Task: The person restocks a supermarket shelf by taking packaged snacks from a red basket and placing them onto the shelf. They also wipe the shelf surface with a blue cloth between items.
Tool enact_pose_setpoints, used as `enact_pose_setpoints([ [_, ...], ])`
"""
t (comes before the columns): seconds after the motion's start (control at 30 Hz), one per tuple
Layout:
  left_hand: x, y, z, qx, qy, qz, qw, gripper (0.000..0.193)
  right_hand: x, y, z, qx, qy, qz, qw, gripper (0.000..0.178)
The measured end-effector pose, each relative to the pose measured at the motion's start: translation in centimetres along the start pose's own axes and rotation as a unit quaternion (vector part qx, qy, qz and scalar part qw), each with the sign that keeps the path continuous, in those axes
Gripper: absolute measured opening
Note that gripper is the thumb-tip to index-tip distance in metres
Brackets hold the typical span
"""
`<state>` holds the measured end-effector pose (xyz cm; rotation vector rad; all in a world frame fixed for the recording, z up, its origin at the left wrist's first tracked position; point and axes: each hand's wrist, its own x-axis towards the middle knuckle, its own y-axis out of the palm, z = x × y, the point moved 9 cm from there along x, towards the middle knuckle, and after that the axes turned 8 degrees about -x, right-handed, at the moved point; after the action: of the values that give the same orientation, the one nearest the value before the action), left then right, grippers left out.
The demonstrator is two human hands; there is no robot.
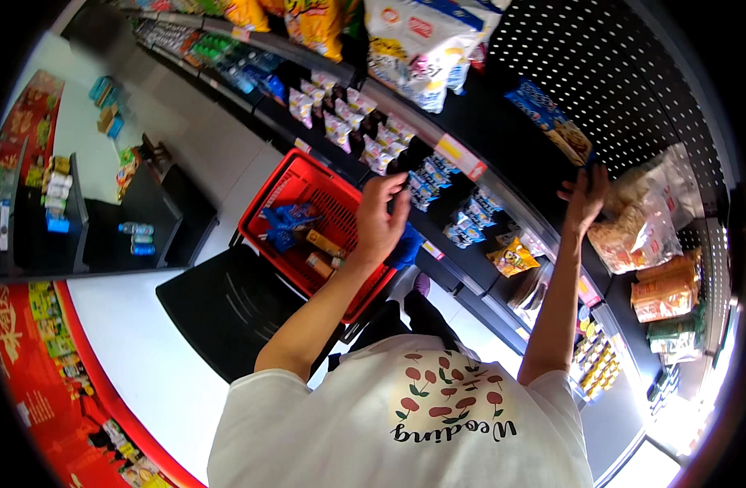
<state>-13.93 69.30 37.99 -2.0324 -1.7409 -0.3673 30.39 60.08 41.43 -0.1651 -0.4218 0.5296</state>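
My right hand (586,199) reaches onto the upper shelf, its fingers apart. Its fingertips are at the near end of a blue cookie packet (552,120), which leans against the perforated back panel; I cannot tell whether they touch it. My left hand (381,218) hovers over the right side of a red shopping basket (267,193), its fingers loosely bent, thumb apart, and nothing visible in it. Inside the basket lie blue packets (287,224) and small orange-brown boxes (326,244). A blue object (405,246), partly hidden, shows beside my left wrist.
Large white snack bags (422,49) stand on the upper shelf, left of the cookie packet. Clear bags of tan food (637,224) sit at right. Small blue packets (471,218) and a yellow packet (513,258) line the lower shelf. A black chair-like surface (226,309) stands beside the basket.
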Motion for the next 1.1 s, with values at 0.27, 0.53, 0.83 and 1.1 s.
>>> enact_pose_setpoints([
  [0.27,-15.1,-20.0,22.6,0.219,-0.224,-0.146,0.939,0.034,-10.7,3.7,14.7,-0.048,-0.173,0.108,0.978,0.047],
  [0.53,-16.5,-25.6,34.1,0.373,-0.342,-0.147,0.85,0.042,-24.4,9.6,12.8,-0.162,-0.122,0.373,0.906,0.046],
  [0.83,-14.4,-23.8,35.9,0.349,-0.486,-0.137,0.789,0.055,-29.1,8.6,9.0,-0.208,-0.029,0.436,0.875,0.045],
  [1.1,-14.4,-23.8,39.4,0.359,-0.475,-0.089,0.799,0.071,-30.7,8.9,7.4,-0.214,-0.021,0.458,0.863,0.043],
])
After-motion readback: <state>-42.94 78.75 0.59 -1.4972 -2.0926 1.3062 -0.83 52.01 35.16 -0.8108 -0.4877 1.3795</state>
